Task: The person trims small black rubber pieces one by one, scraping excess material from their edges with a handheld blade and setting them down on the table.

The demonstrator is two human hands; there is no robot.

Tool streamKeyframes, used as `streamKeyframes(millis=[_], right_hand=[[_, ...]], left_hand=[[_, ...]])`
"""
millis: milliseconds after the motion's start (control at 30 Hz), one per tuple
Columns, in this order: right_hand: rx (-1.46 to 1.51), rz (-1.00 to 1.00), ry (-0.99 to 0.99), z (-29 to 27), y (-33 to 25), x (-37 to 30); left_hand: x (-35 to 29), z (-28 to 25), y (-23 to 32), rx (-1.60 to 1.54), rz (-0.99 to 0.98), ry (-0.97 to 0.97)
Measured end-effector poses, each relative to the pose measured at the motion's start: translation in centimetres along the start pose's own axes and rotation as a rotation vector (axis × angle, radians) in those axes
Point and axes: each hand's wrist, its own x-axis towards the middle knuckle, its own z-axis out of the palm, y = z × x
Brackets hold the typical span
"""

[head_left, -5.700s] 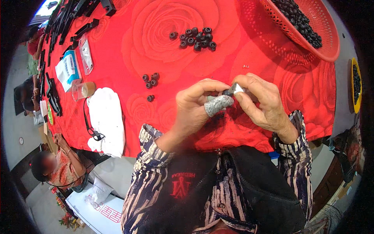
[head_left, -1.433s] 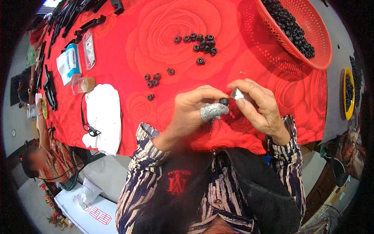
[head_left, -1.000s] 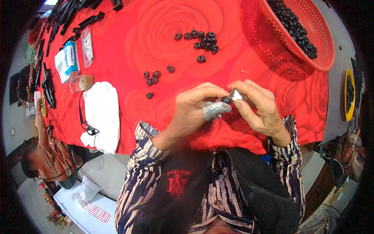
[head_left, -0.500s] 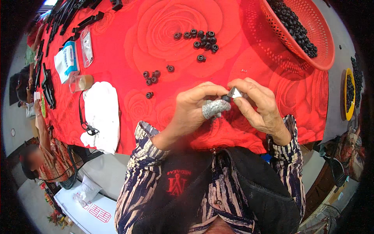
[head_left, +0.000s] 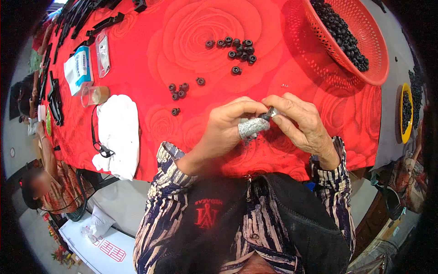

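Clearly the small metal piece (head_left: 272,112) pinched between both hands is light, stiff and slick, and being so tiny it is best held by its sides with the fingertips only. It sits just above the red-clothed surface (head_left: 191,36), near the body. The left hand (head_left: 228,125), one finger wrapped in grey tape (head_left: 252,128), has its grip closed on the piece from the left; the right hand (head_left: 301,123) closes thumb and forefinger on its other end. Loose black rings (head_left: 237,48) lie well apart, beyond the hands.
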Motion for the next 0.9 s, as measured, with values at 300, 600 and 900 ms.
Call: streamKeyframes(millis=[300, 600, 900], right_hand=[[-0.084, -0.077, 0.102, 0.5, 0.5, -0.3], [-0.029, 0.005, 0.050, 0.2, -0.1, -0.3], [-0.045, -0.083, 0.012, -0.1, 0.4, -0.3]], left_hand=[[0.0, 0.2, 1.3, -0.159, -0.272, -0.025], [-0.1, 0.3, 0.9, -0.141, -0.222, -0.031], [0.0, 0.2, -0.1, 0.035, -0.048, -0.080]])
